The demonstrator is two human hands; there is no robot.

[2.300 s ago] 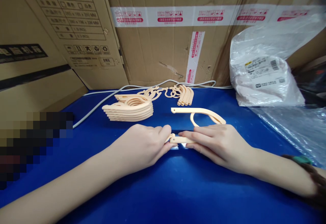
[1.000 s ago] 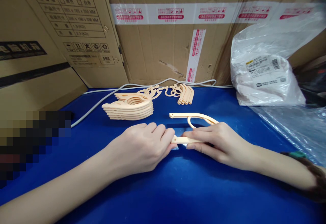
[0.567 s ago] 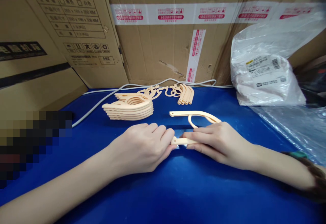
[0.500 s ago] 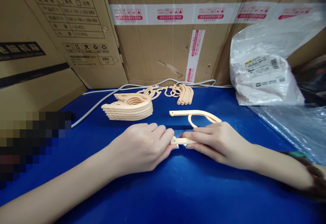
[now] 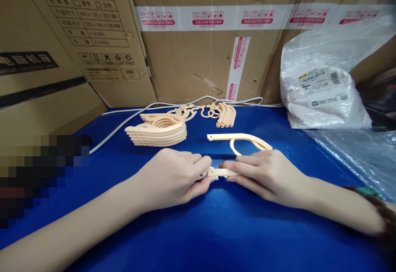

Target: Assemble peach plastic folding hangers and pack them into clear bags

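My left hand (image 5: pixel 177 177) is closed, thumb and forefinger pinching the left end of a beige plastic folding-hanger piece (image 5: pixel 219 172). A small holed joint shows by those fingertips; the rest is hidden in the fist. From the other side, my right hand (image 5: pixel 269 177) grips the same piece between thumb and fingers. Just behind the right hand lies a separate curved hanger arm (image 5: pixel 238 137) with a loop under it, its right end close to the knuckles. A neat stack of matching hanger arms (image 5: pixel 156 137) rests beyond my left hand.
Farther back on the blue table surface (image 5: pixel 198 239) lie beige hooks (image 5: pixel 187 110) and several short curved arms (image 5: pixel 227 115). A white cable (image 5: pixel 119 127) runs along the back. Cardboard boxes (image 5: pixel 185 57) wall the rear and left. A white plastic bag (image 5: pixel 328 94) stands at right.
The left thumb and forefinger have parted slightly, so more of the holed joint shows between them. Both hands keep their grip in nearly the same place.
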